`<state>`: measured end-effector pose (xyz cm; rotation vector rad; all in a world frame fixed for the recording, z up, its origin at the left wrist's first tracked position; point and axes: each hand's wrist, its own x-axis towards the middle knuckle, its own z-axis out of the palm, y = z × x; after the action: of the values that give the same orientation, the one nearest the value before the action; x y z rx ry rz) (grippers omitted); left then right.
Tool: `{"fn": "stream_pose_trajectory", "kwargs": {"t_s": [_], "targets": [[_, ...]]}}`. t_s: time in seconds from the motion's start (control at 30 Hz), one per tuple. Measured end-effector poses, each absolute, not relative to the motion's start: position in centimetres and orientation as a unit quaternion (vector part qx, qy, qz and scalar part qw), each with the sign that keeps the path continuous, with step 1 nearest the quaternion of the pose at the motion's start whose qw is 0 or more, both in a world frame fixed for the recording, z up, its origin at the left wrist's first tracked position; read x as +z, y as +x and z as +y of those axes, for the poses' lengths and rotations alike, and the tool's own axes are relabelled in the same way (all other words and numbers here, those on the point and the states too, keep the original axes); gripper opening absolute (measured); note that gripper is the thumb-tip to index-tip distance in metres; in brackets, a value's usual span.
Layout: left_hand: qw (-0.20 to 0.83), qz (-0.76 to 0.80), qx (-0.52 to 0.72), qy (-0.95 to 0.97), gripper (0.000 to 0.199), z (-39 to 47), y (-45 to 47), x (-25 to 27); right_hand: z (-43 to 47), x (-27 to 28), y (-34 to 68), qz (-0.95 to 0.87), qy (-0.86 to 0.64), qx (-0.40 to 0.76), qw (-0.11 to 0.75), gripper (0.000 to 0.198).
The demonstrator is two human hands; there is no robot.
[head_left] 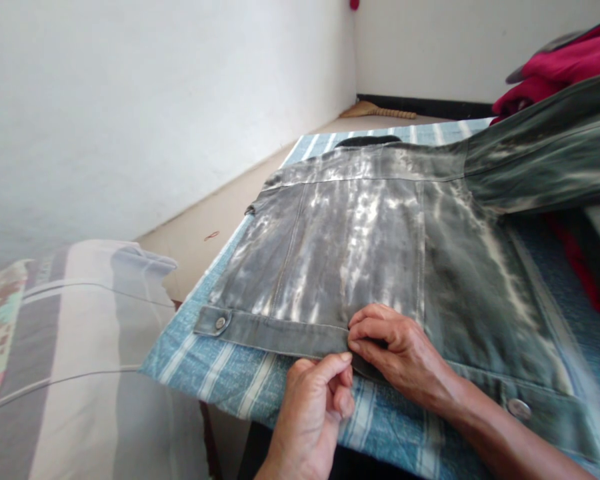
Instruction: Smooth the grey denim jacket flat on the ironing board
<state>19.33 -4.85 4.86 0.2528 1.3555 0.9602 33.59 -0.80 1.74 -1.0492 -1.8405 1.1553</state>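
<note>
A grey-green denim jacket (320, 247) with whitish faded streaks lies spread out, back side up, its waistband (280, 335) toward me. My right hand (395, 343) pinches the middle of the waistband between thumb and fingers. Just left of it and lower, my left hand (315, 407) is closed, with its thumb tip against the band's lower edge. A metal button (221, 323) shows at the band's left end, and another button (519, 408) is near its right end. One sleeve (550, 147) stretches away to the right; the left sleeve is mostly hidden.
Under the jacket is a blue cloth with white stripes (220, 373). Folded red clothes (575, 73) are piled at the back right. A wooden-handled brush or similar tool (380, 111) lies by the wall. To the left is striped grey-and-white bedding (90, 360). White walls (155, 100) close off the back.
</note>
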Motion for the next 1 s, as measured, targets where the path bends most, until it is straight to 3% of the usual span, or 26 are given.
{"fn": "stream_pose_trajectory", "kwargs": {"t_s": [1.0], "targets": [[0.677,0.593,0.427,0.094,0.031,-4.92,19.21,4.86,-0.86,1.83,34.03,-0.693,-0.382,0.49,0.366,0.017]]}}
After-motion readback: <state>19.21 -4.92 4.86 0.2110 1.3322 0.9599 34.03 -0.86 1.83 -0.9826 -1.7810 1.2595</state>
